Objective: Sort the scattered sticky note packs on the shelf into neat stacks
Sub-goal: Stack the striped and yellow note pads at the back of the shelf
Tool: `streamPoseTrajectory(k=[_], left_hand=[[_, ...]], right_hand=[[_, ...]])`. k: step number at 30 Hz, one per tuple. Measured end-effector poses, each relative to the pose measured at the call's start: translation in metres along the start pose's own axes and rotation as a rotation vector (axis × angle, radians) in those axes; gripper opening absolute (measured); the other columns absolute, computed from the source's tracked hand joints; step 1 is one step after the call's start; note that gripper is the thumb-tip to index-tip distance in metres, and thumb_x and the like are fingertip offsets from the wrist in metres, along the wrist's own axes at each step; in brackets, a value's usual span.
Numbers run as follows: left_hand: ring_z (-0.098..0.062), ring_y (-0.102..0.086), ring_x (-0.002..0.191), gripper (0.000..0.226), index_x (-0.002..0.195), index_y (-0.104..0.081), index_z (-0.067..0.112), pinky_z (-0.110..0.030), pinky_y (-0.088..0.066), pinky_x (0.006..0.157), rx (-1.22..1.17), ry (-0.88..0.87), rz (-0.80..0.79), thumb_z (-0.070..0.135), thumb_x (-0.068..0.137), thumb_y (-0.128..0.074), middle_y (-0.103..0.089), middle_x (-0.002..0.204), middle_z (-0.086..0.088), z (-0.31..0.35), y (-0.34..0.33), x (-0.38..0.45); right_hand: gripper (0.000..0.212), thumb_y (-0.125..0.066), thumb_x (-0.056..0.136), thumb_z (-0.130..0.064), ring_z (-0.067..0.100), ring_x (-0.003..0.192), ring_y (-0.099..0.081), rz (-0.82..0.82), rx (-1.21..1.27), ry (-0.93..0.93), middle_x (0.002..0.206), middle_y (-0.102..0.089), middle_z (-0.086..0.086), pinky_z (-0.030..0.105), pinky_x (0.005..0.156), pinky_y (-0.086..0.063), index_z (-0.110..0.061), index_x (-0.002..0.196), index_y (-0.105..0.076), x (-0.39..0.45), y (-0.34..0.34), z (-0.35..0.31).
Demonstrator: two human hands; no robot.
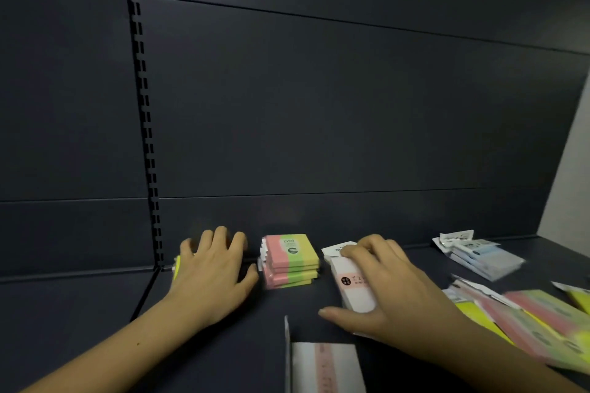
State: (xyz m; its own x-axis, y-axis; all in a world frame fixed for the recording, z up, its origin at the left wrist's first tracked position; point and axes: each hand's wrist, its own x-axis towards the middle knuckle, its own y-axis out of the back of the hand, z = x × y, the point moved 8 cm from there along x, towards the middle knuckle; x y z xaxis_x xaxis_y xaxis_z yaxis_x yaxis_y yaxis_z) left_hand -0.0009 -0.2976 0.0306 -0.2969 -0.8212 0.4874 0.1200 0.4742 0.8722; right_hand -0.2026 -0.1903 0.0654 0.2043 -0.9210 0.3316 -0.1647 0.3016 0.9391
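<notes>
A neat stack of pink, green and yellow sticky note packs [292, 262] stands near the back of the dark shelf [223, 344]. My left hand [214, 271] lies flat on a yellow pack [176, 266] to the left of that stack, covering most of it. My right hand [392, 290] grips a stack of pale pink packs [352, 289] just right of the coloured stack; a white pack [335, 249] peeks out behind it.
Blue and white packs [479, 257] lie at the back right. A loose heap of pink, green and yellow packs [539, 322] sprawls at the right. A white and pink pack [325, 367] lies at the front. The shelf's back panel rises behind.
</notes>
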Motion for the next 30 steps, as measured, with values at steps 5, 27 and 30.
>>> streamPoseTrajectory(k=[5,27,30], left_hand=[[-0.022,-0.049,0.093,0.047,0.096,-0.049,0.028,-0.044,-0.036,0.083,0.045,-0.006,0.016,0.061,0.076,-0.022,-0.045,0.099,0.003,0.033,0.008,-0.023],[-0.007,-0.04,0.095,0.039,0.093,-0.049,0.034,-0.027,-0.041,0.082,-0.214,-0.057,0.044,0.057,0.078,-0.021,-0.037,0.099,0.014,0.104,0.081,-0.061],[-0.005,-0.042,0.093,0.036,0.09,-0.049,0.033,-0.022,-0.043,0.077,-0.258,-0.099,0.063,0.054,0.08,-0.022,-0.037,0.097,0.016,0.117,0.081,-0.067]], right_hand=[[0.076,-0.047,0.071,-0.082,0.001,0.117,-0.03,0.028,0.093,0.044,0.118,-0.03,-0.018,0.022,0.097,-0.038,-0.036,0.131,-0.037,-0.017,0.0,0.034],[0.056,-0.06,0.077,-0.065,0.019,0.107,-0.047,-0.147,0.074,-0.087,0.11,-0.044,-0.001,0.03,0.087,-0.041,-0.023,0.113,-0.051,0.032,-0.01,0.123],[0.058,-0.061,0.076,-0.066,0.019,0.106,-0.046,-0.184,0.111,-0.077,0.111,-0.044,-0.001,0.029,0.086,-0.041,-0.024,0.113,-0.051,0.039,-0.031,0.125]])
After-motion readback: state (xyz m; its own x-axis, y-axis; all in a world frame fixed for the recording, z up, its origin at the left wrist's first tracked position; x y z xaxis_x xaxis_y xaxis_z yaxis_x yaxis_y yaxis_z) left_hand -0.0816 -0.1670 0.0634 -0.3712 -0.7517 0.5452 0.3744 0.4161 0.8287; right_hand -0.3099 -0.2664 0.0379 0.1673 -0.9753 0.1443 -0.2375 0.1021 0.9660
